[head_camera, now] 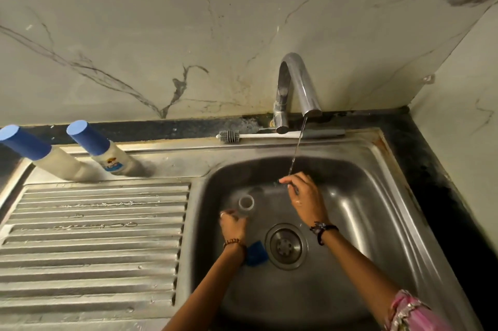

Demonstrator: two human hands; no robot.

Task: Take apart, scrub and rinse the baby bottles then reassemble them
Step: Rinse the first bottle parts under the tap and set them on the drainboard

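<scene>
Now water runs into the steel sink (377, 196); my left hand (233, 224) grips a clear bottle (245, 205), my right hand (305, 196) pinches something small under the water.

Sink basin (363, 196) at right, drainboard (102, 236) at left; two capped bottles (80, 152) upright at the drainboard's rear edge, side by side; tap (293, 88) behind the basin, its stream falling onto the right hand (304, 196); bottle brush (269, 136) on the ledge behind the basin; left hand (233, 225) with an open bottle (245, 205) left of the drain (286, 245); a cap (256, 254) in the basin beside the drain.
</scene>
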